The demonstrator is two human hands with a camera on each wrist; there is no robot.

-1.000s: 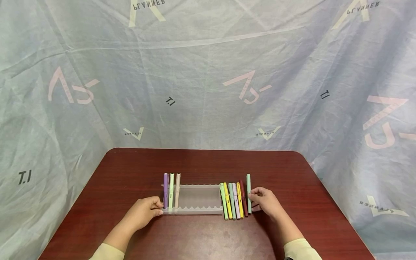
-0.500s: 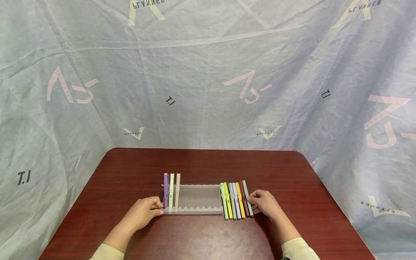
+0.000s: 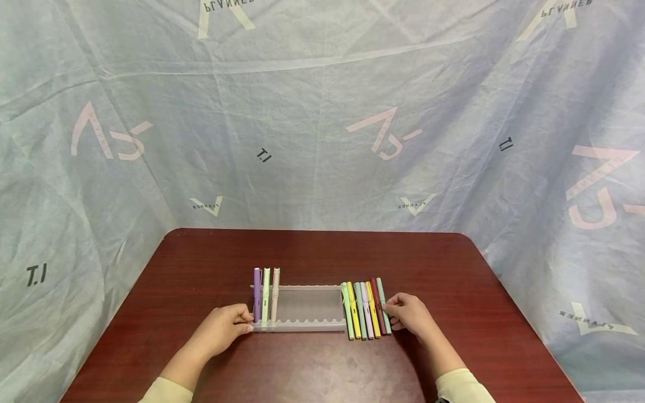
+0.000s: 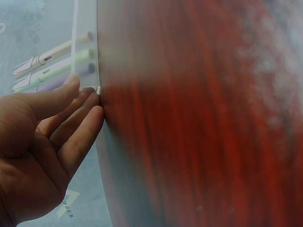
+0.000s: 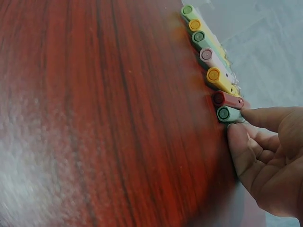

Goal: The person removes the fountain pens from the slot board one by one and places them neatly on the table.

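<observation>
Both forearms (image 3: 186,362) slant inward, left grip (image 3: 225,327) and right grip (image 3: 410,314) each pinching.

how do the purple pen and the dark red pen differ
The purple pen lies across the rack; the dark red pen lies on the table.
The purple pen points nearly straight ahead; the dark red pen slants, its far end leftward.
The purple pen has a gap beside it; the dark red pen lies close between a yellow pen and the teal pen.
Both are slim.

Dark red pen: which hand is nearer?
Right. The right hand pinches the grey-green pen directly beside the dark red pen; the left hand is farther off, gripping the left end of the clear tray.
</observation>
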